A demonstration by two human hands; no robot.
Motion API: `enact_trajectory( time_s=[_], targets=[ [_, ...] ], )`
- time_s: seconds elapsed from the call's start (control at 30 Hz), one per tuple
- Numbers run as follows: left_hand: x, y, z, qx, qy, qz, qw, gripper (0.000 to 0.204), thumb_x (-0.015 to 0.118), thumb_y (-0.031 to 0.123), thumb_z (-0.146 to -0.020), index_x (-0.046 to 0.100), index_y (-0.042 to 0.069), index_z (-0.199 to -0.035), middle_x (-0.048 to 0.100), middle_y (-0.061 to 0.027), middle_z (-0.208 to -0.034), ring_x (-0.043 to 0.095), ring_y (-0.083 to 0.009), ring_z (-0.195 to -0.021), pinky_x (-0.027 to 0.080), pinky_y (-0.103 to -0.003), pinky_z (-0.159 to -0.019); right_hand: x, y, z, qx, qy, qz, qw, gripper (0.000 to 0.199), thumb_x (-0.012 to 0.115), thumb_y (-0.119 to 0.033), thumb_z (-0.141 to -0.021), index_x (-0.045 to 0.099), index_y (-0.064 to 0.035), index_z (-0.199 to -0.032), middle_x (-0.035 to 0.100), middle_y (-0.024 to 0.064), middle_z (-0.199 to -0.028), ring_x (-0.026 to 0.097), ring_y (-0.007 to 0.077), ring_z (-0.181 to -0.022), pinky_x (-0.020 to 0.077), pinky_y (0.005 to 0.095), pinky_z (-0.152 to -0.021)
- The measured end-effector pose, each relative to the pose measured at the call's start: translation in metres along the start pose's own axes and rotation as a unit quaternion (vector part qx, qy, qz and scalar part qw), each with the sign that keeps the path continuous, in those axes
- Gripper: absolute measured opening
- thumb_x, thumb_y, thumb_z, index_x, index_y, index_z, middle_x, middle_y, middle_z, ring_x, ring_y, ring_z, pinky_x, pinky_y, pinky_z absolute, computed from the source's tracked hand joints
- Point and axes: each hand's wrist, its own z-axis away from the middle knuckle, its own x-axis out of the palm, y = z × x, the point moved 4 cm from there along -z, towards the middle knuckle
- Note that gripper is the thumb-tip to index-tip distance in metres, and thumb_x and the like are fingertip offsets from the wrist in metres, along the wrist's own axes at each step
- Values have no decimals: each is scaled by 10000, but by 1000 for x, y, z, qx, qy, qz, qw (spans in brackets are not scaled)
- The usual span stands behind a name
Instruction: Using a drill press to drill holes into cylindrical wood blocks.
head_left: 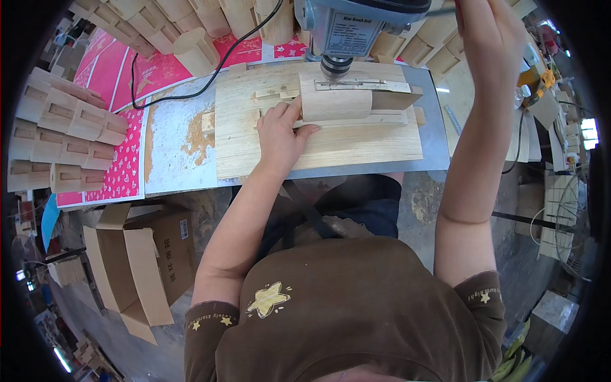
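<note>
On a flat wooden board (254,159) lies a pale wooden block (334,105) with a curved face, set between thin wooden strips. My left hand (281,134) grips the block's left end, thumb along the near side and fingers at the far side. A blue-grey bench drill (350,32) stands over the block, its chuck (335,66) close above the block's far edge. Raised at the upper right, my right hand (487,28) is closed on the drill's handle (443,11); the upper edge cuts off part of the fingers. The drill tip is too small to make out.
Stacks of slotted wooden blocks (76,127) stand at the left, with more along the back. A black cable (223,62) loops across the pink table covering (130,159). Sawdust (198,134) lies left of the board. An open cardboard box (149,267) sits on the floor.
</note>
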Motion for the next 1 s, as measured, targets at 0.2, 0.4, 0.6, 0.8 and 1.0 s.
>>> enact_trajectory(
  time_s=[0.2,0.4,0.6,0.8,1.0],
  targets=[
    [-1,-3,1,-10,-4,5,1000,585,763,260,-638,581,148,-1182,527,-8,-777,523,-224,-805,358,-369,-757,20,2,98,143,20,-168,975,155,536,-86,-879,636,30,-854,510,30,-601,447,72,-541,340,217,-511],
    [1,0,-3,-2,0,4,1000,588,769,259,-629,583,147,-1176,528,-4,-774,524,-219,-804,360,-369,-753,64,25,145,69,90,-158,981,74,568,-21,-821,637,5,-829,535,63,-628,460,168,-526,360,289,-523],
    [-3,5,-3,28,49,-7,998,510,796,185,-581,638,91,-1057,562,-70,-726,559,-262,-697,440,-375,-640,47,17,132,42,64,-130,989,56,571,-21,-820,621,-4,-801,533,72,-644,479,184,-564,366,304,-550],
    [-1,-1,-1,-13,-2,-3,1000,588,782,270,-617,601,141,-1161,550,-12,-787,539,-225,-811,368,-376,-765,5,19,10,135,66,-62,987,245,480,-164,-887,618,34,-847,555,69,-651,521,141,-614,411,259,-585],
    [5,-6,-10,-90,-20,187,978,545,811,242,-572,650,124,-1079,588,-10,-854,557,-197,-849,355,-366,-823,47,59,-39,121,24,-115,986,325,471,-248,-893,633,34,-894,580,67,-678,522,133,-635,427,251,-616]
  ],
)
